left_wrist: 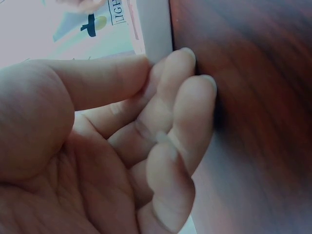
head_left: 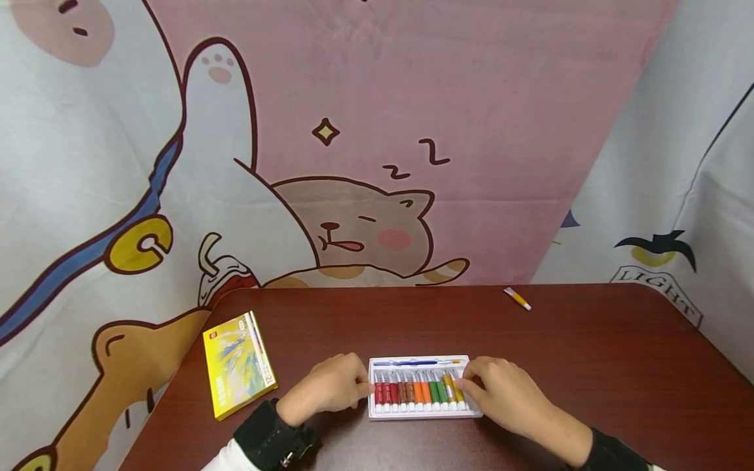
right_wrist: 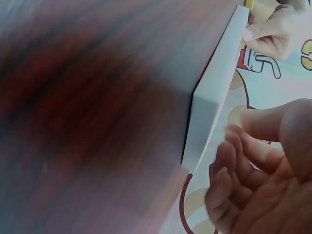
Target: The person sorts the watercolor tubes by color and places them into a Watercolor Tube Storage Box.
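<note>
A white tray (head_left: 424, 416) of paint tubes lies on the table in the head view, its row running from red through brown, orange and green to yellow. A blue paintbrush (head_left: 406, 362) lies along its far side. At the tray's left end, my left hand (head_left: 336, 383) grips the edge; the left wrist view shows the thumb (left_wrist: 107, 80) against the white wall. My right hand (head_left: 506, 392) is at the right end, thumb and forefinger pinched at a yellow paint tube (head_left: 457, 396). In the right wrist view, the fingers hide that tube.
To the left lies a yellow box (head_left: 240, 366) with a printed cover. A single yellow tube (head_left: 518, 299) lies near the table's far edge, right of centre. Behind the brown table (head_left: 589, 366) hangs a cloth (head_left: 501, 131) with cartoon cats.
</note>
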The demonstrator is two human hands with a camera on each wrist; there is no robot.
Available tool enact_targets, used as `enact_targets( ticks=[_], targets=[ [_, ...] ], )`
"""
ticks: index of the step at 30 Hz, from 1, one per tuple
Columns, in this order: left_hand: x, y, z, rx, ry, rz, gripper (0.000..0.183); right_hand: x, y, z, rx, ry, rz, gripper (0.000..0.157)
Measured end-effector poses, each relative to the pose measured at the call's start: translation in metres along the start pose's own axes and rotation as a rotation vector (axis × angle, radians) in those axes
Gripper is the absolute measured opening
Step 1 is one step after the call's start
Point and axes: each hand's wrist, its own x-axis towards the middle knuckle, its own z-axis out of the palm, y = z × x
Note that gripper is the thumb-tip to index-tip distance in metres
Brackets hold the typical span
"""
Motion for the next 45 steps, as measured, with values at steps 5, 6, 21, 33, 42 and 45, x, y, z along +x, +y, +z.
enact_targets(
  ticks=[5,6,21,33,42,45],
  targets=[
    [0.0,0.0,0.0,-0.017,-0.011,-0.006,0.035,0.008,0.008,-0.004,-0.097,0.086,-0.082,0.027],
    [0.0,0.0,0.0,-0.017,-0.011,-0.006,0.035,0.01,0.01,-0.005,-0.116,0.094,-0.102,0.035],
    [0.0,0.001,0.0,-0.013,-0.033,-0.032,0.034,0.039,0.061,-0.016,-0.279,0.002,0.033,0.092],
    [-0.001,0.005,-0.003,0.003,-0.023,-0.02,0.033,0.074,0.115,-0.028,-0.305,-0.036,0.21,0.089],
    [0.0,0.003,-0.003,-0.013,-0.033,-0.031,0.033,0.081,0.147,-0.022,-0.293,0.015,0.295,0.046],
    [0.0,0.002,-0.002,-0.012,-0.031,-0.03,0.033,0.082,0.15,-0.021,-0.34,0.005,0.289,0.034]
  ],
)
